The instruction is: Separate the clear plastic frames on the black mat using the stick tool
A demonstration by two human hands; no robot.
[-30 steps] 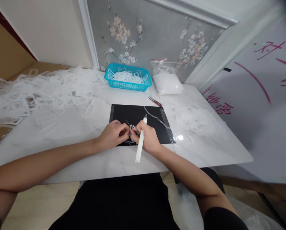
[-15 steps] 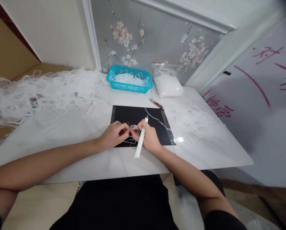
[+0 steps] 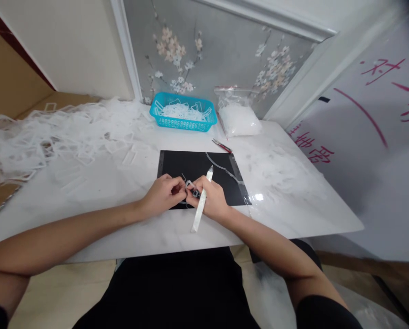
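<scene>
Over a black mat, both hands meet at a small translucent plastic frame. My left hand is closed, its thumb and fingertips pinching the frame's left side. The thumb and index fingertip of my right hand close on the other side of it. That same hand also keeps a white pen-shaped tool with a dark pointed tip, slanting up across the fingers. A thin pale strip lies across the mat's upper right. The fingers partly hide the frame.
A heap of translucent plastic frames covers the table's left. At the back stand a blue basket of white pieces and a clear bag of white bits. Red-handled pliers lie behind the mat. More clear pieces spread at right.
The frame between my fingertips has turned and shows more clearly. The white tool has shifted slightly with my right hand. Both hands stay in nearly the same place.
</scene>
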